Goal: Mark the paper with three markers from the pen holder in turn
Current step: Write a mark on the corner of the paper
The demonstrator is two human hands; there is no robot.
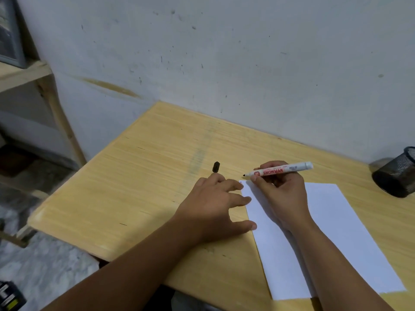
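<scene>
White marker (283, 169) sits pinched in your right hand (283, 194), tip just beyond the paper (336, 232); your left hand (213, 207), fingers spread, steadies the sheet while gripping the cap (216, 167).

Head cam, fwd-down, close over desk (139, 176)

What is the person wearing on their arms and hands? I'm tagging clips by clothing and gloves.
Nothing shows on either one. The left hand and right hand are bare: no gloves, and no rings or wristbands that can be seen. Both forearms are uncovered all the way to the bottom edge of the picture, with no sleeve, watch or bracelet in view.
</scene>
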